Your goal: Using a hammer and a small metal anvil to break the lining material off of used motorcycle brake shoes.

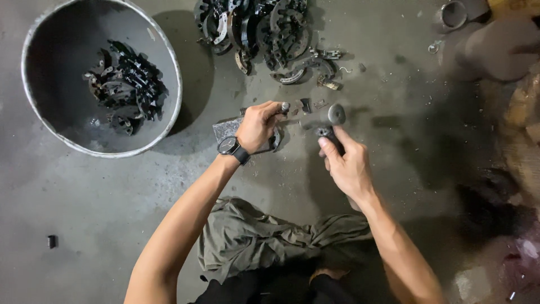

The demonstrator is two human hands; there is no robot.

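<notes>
Olive-grey cloth [253, 239]: crumpled on the concrete floor [101, 197] at the near edge of view, between the person's two forearms, partly covering the knees.

Left hand [260, 125]: fingers curled shut around a short metal punch [285, 106], whose rounded top shows above the fist. A black wristwatch [230, 146] sits on the wrist. The fist rests over a curved brake shoe [274, 141], which lies on a flat grey metal block [228, 128] on the floor.

Right hand [346, 164]: fingers closed on the dark handle of a hammer [332, 126]; the round grey head is blurred, just right of the punch and close to it.

Small loose metal bits [306, 104]: scattered on the floor just beyond both hands.

Heap of brake shoes [270, 31]: dark, curved, piled at the far edge of the floor, beyond the hands.

Round metal basin [169, 62]: far left, well apart from the hands, holding a smaller pile of black metal parts [126, 84].

Metal ring-shaped object [451, 15]: far right corner, beside blurred brownish shapes that cannot be identified.

Small black piece [52, 241]: alone on the floor at near left.
</notes>
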